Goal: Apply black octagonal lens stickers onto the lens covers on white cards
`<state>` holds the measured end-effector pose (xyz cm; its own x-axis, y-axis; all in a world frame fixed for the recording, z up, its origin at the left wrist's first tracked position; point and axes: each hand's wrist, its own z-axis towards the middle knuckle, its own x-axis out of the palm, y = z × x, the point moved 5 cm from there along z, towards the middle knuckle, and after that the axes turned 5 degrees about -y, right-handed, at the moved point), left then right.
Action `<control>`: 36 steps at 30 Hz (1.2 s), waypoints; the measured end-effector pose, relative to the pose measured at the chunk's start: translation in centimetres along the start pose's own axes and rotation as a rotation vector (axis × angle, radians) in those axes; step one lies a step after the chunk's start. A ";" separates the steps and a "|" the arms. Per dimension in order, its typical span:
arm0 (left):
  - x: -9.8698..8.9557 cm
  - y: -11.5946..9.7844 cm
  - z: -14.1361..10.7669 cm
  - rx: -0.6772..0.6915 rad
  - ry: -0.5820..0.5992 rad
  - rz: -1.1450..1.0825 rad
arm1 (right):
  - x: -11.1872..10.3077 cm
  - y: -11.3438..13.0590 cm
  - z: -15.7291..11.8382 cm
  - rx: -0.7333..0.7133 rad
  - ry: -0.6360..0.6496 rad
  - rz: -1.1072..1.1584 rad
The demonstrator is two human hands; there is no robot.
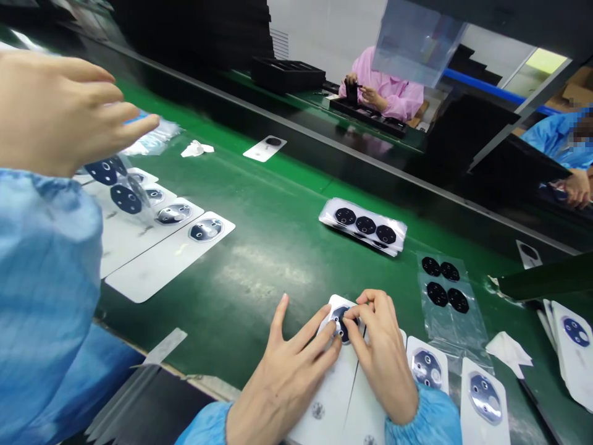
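Observation:
My left hand (pixel 296 364) lies spread over a white phone back panel (pixel 340 364), its fingertips touching the left side of the round lens area near the top. Thumb and forefinger of my right hand (pixel 382 352) pinch at the right edge of a dark octagonal lens sticker (pixel 341 322) on that panel. The sticker is partly hidden by my fingers. Beside and beneath my right hand lie more white panels; one panel (pixel 442 358) has a shiny lens disc, and another panel (pixel 484 402) lies farther right.
A clear sheet of black stickers (pixel 447 321) and a stack of sticker sheets (pixel 365 228) lie ahead. Crumpled white paper (pixel 509 352) and a panel stack (pixel 577 358) are at right. At left, a co-worker's hand (pixel 60 114) is above panels (pixel 162 259). Other people sit beyond the bench.

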<state>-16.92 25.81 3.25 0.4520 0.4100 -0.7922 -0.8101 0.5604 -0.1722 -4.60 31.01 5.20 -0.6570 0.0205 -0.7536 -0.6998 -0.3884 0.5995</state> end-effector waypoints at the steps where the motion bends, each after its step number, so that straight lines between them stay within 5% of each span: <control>1: 0.0 0.0 0.0 -0.002 0.002 0.002 | 0.1 0.0 0.0 0.003 0.002 -0.002; 15: 0.2 -0.1 -0.1 0.018 -0.001 0.036 | 1.1 0.5 0.4 -0.088 0.047 -0.097; 22: 0.2 -0.1 -0.2 0.030 0.016 0.049 | 1.0 0.1 0.9 0.013 0.041 0.014; 27: 0.1 0.0 0.1 0.035 0.019 0.046 | 1.1 0.7 0.8 -0.106 0.041 -0.116; 36: 0.3 -0.1 -0.3 0.011 -0.014 0.022 | 1.1 0.6 0.8 -0.117 0.049 -0.130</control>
<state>-16.82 25.65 2.91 0.4391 0.4326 -0.7874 -0.8161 0.5586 -0.1481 -5.93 31.54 4.95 -0.5464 0.0340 -0.8368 -0.7387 -0.4904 0.4624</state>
